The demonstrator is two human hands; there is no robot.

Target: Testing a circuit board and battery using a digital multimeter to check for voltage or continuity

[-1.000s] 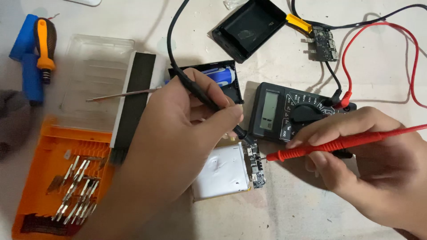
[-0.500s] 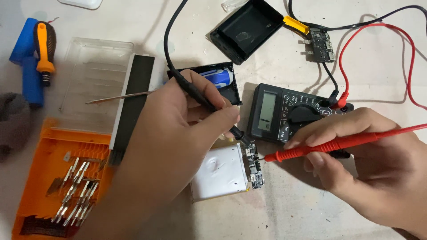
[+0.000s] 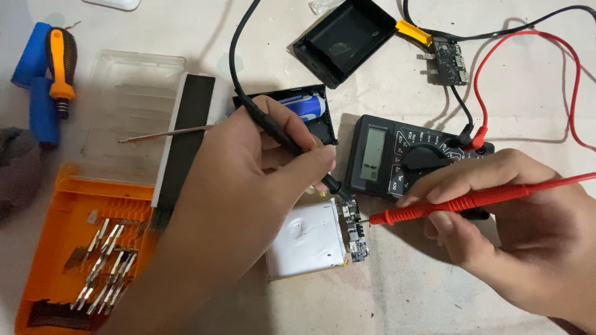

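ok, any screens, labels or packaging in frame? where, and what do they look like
Meter screen: grey rectangle on the left of the black multimeter, centre right, between the two hands.
Dial markings: small white print ringing the meter's round knob.
Bit case: orange tray, lower left, rows of metal bits; its clear lid lies open above.
Black shell: empty rectangular housing, top centre.
Blue cell: blue and white wrap, in a black tray above the left hand.

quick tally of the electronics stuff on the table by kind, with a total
Test probes: 2, the black probe in the left hand and the red probe in the right hand
Multimeter: 1
Flat silver battery pack: 1
Loose circuit board: 1
Empty black case: 1
Total: 6
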